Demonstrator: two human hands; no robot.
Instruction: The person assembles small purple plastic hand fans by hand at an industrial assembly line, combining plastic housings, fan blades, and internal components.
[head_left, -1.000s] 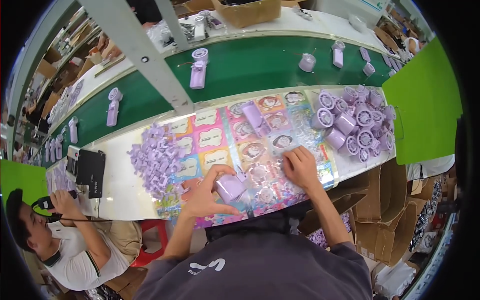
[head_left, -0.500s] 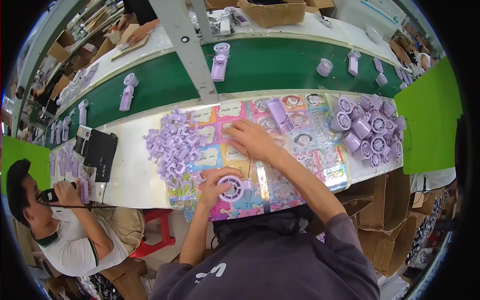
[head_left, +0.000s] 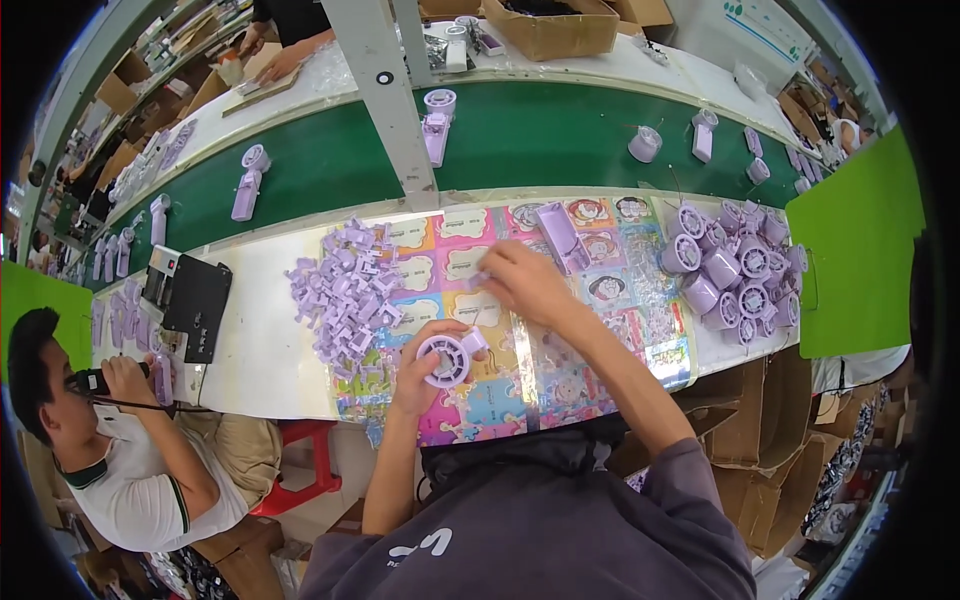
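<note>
My left hand (head_left: 415, 372) is closed round a lavender fan head (head_left: 445, 361), a round grille with a short square neck and a thin dark wire. It is held over the near part of the colourful mat (head_left: 487, 400). Up and to the right of it, my right hand (head_left: 525, 287) pinches a small lavender plastic piece (head_left: 477, 281), mostly hidden by the fingertips. To the left lies a heap of small lavender plastic parts (head_left: 345, 295). Beyond my right hand an open lavender handle shell (head_left: 563, 238) rests on the mat.
Many lavender fan heads (head_left: 740, 262) are piled at the right, beside a green panel (head_left: 855, 245). A green conveyor belt (head_left: 545, 135) carries fan parts behind a metal post (head_left: 385, 110). A black device (head_left: 195, 312) stands left, near a seated co-worker (head_left: 130, 440) holding a tool.
My left hand has shifted slightly left and up, turning the fan head so its neck points up-right. My right hand has moved a little right, and a small lavender piece now shows in its fingertips.
</note>
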